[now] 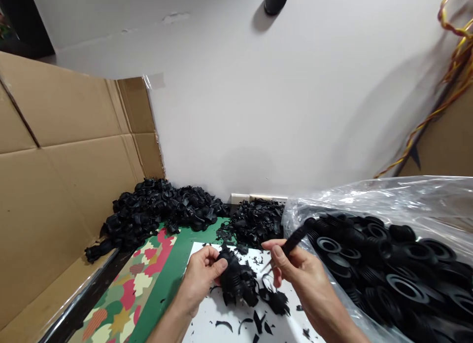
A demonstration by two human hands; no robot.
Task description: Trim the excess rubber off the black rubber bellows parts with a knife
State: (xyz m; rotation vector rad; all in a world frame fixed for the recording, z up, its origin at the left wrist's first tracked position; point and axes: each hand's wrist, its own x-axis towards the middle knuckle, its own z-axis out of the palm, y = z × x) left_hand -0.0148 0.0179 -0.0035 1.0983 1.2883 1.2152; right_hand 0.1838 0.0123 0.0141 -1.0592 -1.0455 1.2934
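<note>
My left hand [206, 274] pinches the edge of a clump of black ribbed rubber parts [236, 279] between thumb and fingers, over a white board [201, 325]. My right hand [295, 271] is closed around a black-handled tool [294, 238] with a thin, pointed metal end. The tip points down toward the clump and appears just apart from it. Loose black rubber scraps [275, 301] lie beside the clump, and curved trimmings [223, 325] are scattered on the board in front of it.
A heap of black rubber parts [158, 205] lies at the back left, beside a cardboard wall [74, 185]. Shredded black scraps [256, 220] are piled behind the board. On the right, a clear plastic bag [369, 192] holds many black ribbed rubber pieces [377, 259].
</note>
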